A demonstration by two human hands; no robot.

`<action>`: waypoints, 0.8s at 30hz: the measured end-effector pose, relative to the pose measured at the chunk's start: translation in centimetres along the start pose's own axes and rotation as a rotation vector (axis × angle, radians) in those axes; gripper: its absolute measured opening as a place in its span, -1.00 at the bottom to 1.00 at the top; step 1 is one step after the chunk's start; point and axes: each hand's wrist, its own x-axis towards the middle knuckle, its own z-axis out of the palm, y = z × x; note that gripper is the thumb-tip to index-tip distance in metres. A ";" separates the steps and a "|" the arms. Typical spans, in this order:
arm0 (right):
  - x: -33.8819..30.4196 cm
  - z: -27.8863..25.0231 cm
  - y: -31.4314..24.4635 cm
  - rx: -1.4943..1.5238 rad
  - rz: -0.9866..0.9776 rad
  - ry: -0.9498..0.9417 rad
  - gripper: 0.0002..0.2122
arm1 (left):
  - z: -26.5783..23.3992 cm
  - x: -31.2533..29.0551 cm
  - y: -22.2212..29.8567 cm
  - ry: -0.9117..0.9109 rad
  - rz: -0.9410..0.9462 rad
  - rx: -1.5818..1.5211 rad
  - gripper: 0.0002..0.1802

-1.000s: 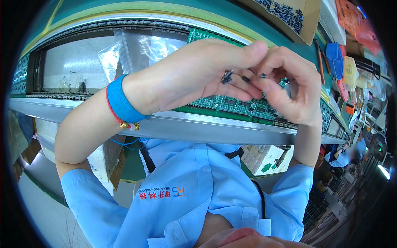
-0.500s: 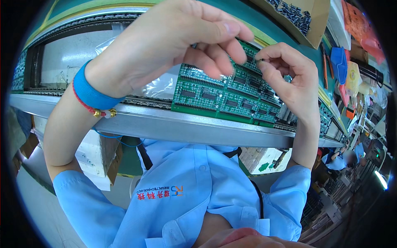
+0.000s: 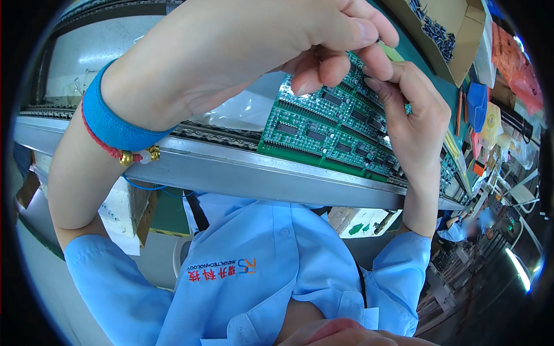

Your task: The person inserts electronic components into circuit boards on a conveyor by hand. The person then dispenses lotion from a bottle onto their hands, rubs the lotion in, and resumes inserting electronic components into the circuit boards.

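Observation:
A green circuit board (image 3: pixel 314 151), crowded with dark chips and rows of pins, lies in the metal track in front of me. Above its far side is my left hand (image 3: pixel 332 43), with a blue band at the wrist. Its thumb and a finger pinch near a tiny dark thing, too small to name; the other fingers curl over the board. My right hand (image 3: pixel 415 109) is close beside it over the board's right part. The right thumb and forefinger are bent together, their tips partly covered by the left fingers, so anything between them is hidden.
A cardboard box (image 3: pixel 470 43) of small dark components (image 3: pixel 435 34) stands at the far right. Near it are a blue bin (image 3: pixel 477 101) and slim tools (image 3: pixel 461 112). A clear plastic bag (image 3: pixel 239 112) lies left of the board. The metal rail (image 3: pixel 231 176) runs along my side.
My left hand has moved right and slightly away, so its fingers now overlap my right hand's fingertips. The right hand stays closed in nearly the same place. The whole view has shifted slightly.

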 end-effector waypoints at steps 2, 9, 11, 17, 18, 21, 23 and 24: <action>0.1 0.5 0.0 -0.124 -0.107 0.072 -0.90 | -2.7 0.7 -1.4 -0.440 0.788 0.484 -0.68; -0.5 1.3 1.0 -0.345 -0.194 0.136 -0.87 | 0.9 -0.6 0.9 -0.063 0.033 -0.013 -0.69; -0.3 1.1 1.2 -0.414 -0.318 0.126 -0.87 | 0.7 -0.3 1.5 -0.051 -0.011 0.226 -0.72; -0.3 0.8 0.0 -0.470 -0.319 0.129 -0.86 | 0.9 -0.4 0.2 -0.012 -0.032 0.245 -0.75; -0.2 0.7 0.2 -0.470 -0.324 0.138 -0.86 | 0.4 -0.4 -0.2 -0.007 -0.027 0.253 -0.75; -0.3 0.1 1.2 -0.179 -0.334 0.206 -0.78 | 1.0 -0.5 -1.1 0.067 0.067 0.306 -0.67; -0.1 -0.5 -0.3 0.039 -0.206 0.212 -0.78 | 1.4 -0.5 -1.7 0.069 0.096 0.280 -0.68; -0.3 -0.9 -0.9 0.248 -0.068 0.210 -0.77 | 1.7 -0.4 -2.0 0.060 0.121 0.249 -0.69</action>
